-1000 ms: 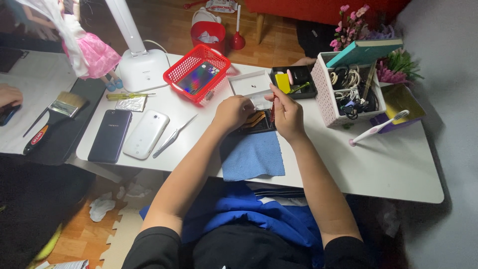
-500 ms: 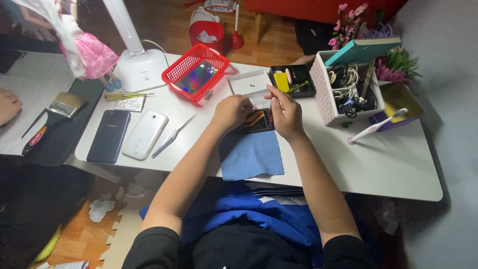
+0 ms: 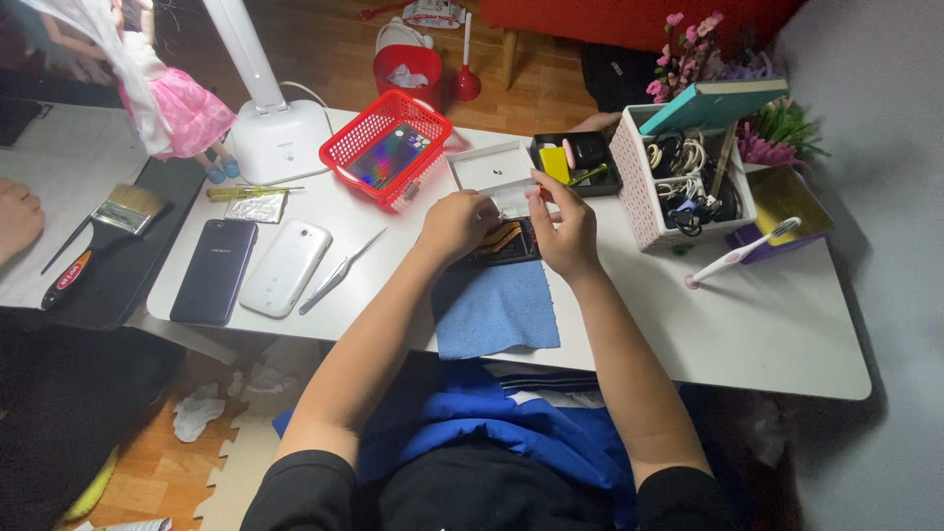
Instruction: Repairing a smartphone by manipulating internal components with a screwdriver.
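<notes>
Both hands pinch a thin clear film [image 3: 513, 200]; left hand [image 3: 454, 224], right hand [image 3: 565, 228]; it looks light, bendy; hold its edges.

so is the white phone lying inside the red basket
No, the white phone lies flat on the table beside the dark phone, apart from the red basket.

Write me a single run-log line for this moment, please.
left hand: on opened phone | right hand: pinching small clear piece above it | blue cloth: beneath, at table edge
</notes>
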